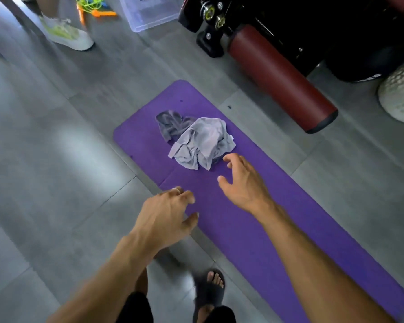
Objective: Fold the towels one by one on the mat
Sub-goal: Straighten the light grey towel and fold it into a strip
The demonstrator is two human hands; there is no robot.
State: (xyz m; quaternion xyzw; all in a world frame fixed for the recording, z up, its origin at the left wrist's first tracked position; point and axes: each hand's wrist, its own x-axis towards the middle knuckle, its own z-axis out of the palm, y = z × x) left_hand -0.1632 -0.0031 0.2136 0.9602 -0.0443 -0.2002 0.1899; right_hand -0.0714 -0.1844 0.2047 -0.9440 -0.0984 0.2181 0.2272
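A purple mat (240, 220) lies diagonally on the grey tiled floor. Near its far end sits a crumpled pale lilac-grey towel (202, 142), and a darker grey towel (169, 124) lies bunched against its far left side, partly under it. My right hand (241, 183) hovers just right of and below the pale towel, fingers spread and loosely bent, holding nothing. My left hand (167, 215), with a ring on one finger, hangs over the mat's left edge, fingers loosely curled and empty.
A dark red padded roller (280, 78) and black gym equipment (313, 26) stand beyond the mat on the right, with a white perforated basket (400, 94) at the far right. Another person's sneaker (68, 33) and a clear plastic bin (149, 12) are at the top. My sandalled foot (210, 292) stands beside the mat.
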